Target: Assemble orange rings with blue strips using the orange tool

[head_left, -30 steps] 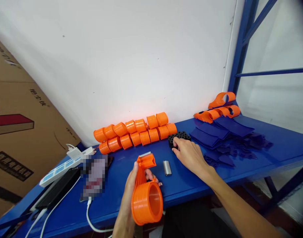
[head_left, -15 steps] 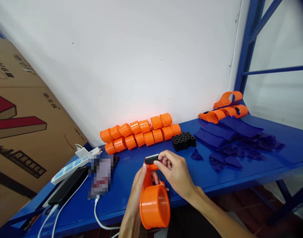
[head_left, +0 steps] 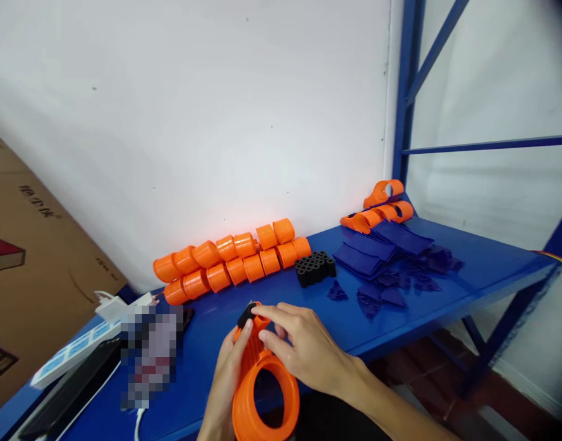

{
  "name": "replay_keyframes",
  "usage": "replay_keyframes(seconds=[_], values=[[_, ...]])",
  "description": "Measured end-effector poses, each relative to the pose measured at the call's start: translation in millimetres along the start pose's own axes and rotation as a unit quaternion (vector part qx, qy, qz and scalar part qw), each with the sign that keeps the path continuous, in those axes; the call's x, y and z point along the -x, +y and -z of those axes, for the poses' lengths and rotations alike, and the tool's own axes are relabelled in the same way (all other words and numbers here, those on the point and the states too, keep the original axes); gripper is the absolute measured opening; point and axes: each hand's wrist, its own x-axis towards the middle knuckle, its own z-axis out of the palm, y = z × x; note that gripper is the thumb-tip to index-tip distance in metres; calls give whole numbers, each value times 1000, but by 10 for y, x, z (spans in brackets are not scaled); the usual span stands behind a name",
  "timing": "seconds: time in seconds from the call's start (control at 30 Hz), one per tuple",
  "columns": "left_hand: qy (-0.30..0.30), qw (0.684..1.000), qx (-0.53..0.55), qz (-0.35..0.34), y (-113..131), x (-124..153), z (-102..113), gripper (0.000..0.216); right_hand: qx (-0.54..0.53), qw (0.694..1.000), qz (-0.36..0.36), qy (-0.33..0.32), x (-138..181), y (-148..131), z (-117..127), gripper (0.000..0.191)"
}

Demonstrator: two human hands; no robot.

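At the bench's (head_left: 469,275) near edge, the left hand (head_left: 223,375) clamps an orange dispenser (head_left: 250,352) pointing away, the right hand (head_left: 308,352) pinching a black roller (head_left: 245,317) at its far tip.

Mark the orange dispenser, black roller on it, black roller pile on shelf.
orange dispenser (head_left: 240,398): head view, left wall of its ring.
black roller (head_left: 245,316): head view, its exposed end.
black roller pile (head_left: 314,268): head view, pile's middle.

left hand (head_left: 223,383): bare | right hand (head_left: 303,352): bare | right forearm (head_left: 391,410): unsleeved
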Motion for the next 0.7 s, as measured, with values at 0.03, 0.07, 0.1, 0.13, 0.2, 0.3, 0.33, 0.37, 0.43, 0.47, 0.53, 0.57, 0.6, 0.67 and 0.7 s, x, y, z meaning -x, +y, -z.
replay_keyframes(seconds=[0.03,0.07,0.1,0.13,0.2,0.3,0.33,0.37,0.43,0.47,0.53,0.57,0.6,0.67,0.7], values=[[-15,1000,-12,0,9,-6,-1,46,0,1000,1,-6,6,-10,14,37],[-30,999,-22,2,14,-12,-1,46,1,1000,3,-10,11,-18,30,38],[-41,999,-30,6,17,-17,-3,45,1,1000,6,-13,15,-22,52,37],[-48,998,-32,10,16,-21,-6,43,2,1000,10,-12,18,-16,81,36],[-51,998,-24,18,11,-28,-21,41,8,1000,8,9,27,41,179,33],[-42,999,2,25,10,-26,-59,44,57,993,-45,89,63,266,454,23],[-39,999,10,24,13,-22,-71,45,99,985,-77,115,81,367,572,19],[-38,999,16,22,18,-18,-81,47,154,973,-112,128,98,469,694,17],[-37,999,23,21,29,-12,-91,43,270,943,-158,112,124,648,909,14],[-42,999,23,25,34,-10,-91,40,314,933,-152,83,129,713,988,14],[-52,998,17,32,40,-8,-79,36,375,921,-108,14,122,785,1066,20],[-55,998,15,33,41,-8,-70,36,392,916,-82,-18,114,794,1065,23],[-60,998,13,33,41,-7,-59,38,404,911,-64,-46,108,789,1042,25],[-70,997,7,31,39,-5,-39,40,419,903,-53,-85,122,746,943,22],[-76,997,4,30,37,-4,-31,40,419,901,-51,-99,153,712,876,20]])
